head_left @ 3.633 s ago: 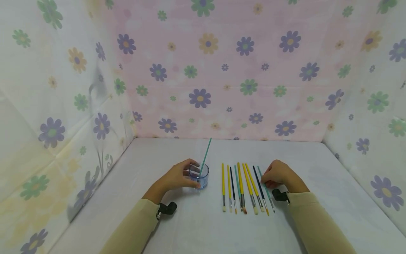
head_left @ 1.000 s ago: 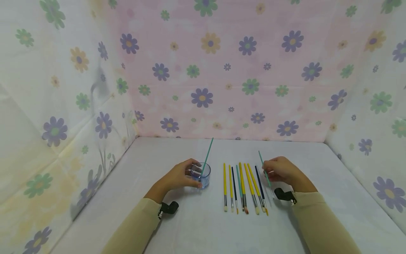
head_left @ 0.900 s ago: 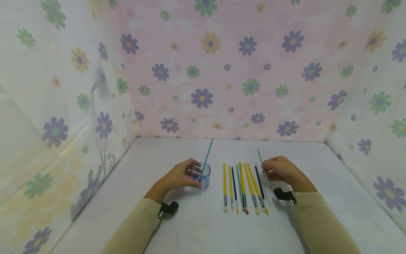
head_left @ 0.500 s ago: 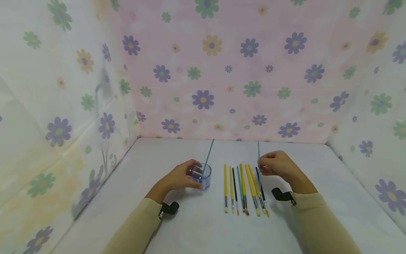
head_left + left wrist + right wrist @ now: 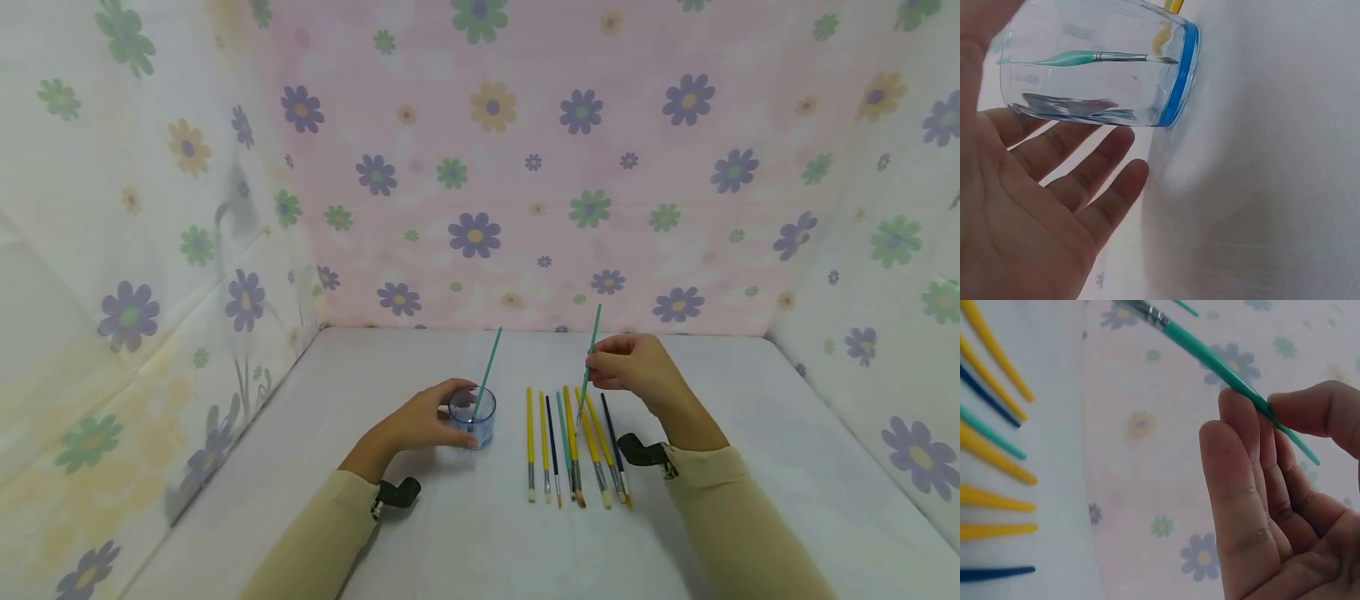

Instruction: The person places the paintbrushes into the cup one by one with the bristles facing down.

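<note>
My left hand [image 5: 423,419] holds a clear drinking glass [image 5: 483,429] that stands on the table, thumb on the near side and fingers behind. Through the glass wall in the left wrist view, a green paintbrush [image 5: 1072,59] shows inside, bristles toward the blue-tinted base [image 5: 1180,75]. In the head view its handle leans out over the rim. My right hand [image 5: 633,367] pinches a second green paintbrush [image 5: 592,342] between thumb and fingertips, raised above the row with its bristles down. The right wrist view shows its handle [image 5: 1210,360] and silver ferrule [image 5: 1147,312].
A row of several paintbrushes with yellow [image 5: 529,425], dark blue [image 5: 610,429] and green [image 5: 561,425] handles lies right of the glass, bristles toward me. The white table [image 5: 450,542] is enclosed by flowered cloth [image 5: 525,208] at the back and sides.
My right hand has picked up the green paintbrush from the row's right end, lifted it, turned it more upright and carried it left above the row. The left hand stays at the glass.
</note>
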The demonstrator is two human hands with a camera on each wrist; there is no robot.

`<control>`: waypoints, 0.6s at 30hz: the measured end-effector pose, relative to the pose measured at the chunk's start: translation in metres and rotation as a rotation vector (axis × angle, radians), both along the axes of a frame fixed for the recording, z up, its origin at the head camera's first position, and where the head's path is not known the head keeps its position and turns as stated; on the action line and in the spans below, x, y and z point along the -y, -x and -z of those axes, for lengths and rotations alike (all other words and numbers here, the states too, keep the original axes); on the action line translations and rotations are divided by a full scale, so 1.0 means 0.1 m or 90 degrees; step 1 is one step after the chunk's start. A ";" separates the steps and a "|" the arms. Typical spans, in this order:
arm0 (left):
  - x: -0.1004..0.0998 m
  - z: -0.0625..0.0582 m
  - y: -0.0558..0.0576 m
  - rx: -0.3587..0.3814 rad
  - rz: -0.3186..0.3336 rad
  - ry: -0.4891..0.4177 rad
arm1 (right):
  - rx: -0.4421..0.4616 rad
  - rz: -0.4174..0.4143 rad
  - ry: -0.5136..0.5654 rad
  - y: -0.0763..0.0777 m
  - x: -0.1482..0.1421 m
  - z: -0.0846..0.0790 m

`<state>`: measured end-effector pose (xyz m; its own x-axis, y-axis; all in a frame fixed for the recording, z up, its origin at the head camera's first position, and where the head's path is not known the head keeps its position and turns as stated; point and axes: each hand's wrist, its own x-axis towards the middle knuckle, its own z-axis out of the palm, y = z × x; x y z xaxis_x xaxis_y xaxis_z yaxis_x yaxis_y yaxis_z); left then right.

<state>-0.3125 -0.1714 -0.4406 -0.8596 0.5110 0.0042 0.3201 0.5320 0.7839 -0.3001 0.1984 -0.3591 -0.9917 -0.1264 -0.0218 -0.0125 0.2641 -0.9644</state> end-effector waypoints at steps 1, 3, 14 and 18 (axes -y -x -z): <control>0.00 0.00 0.00 -0.002 0.007 -0.005 | -0.011 0.005 0.005 -0.01 0.03 -0.02; 0.00 0.00 0.01 -0.004 0.022 -0.024 | -0.035 0.013 0.011 -0.02 0.08 -0.05; 0.03 -0.01 0.01 0.022 0.045 -0.095 | -0.118 0.041 0.058 -0.12 0.39 -0.09; 0.03 -0.02 -0.01 0.024 0.035 -0.094 | -0.155 0.047 0.083 -0.11 0.47 -0.03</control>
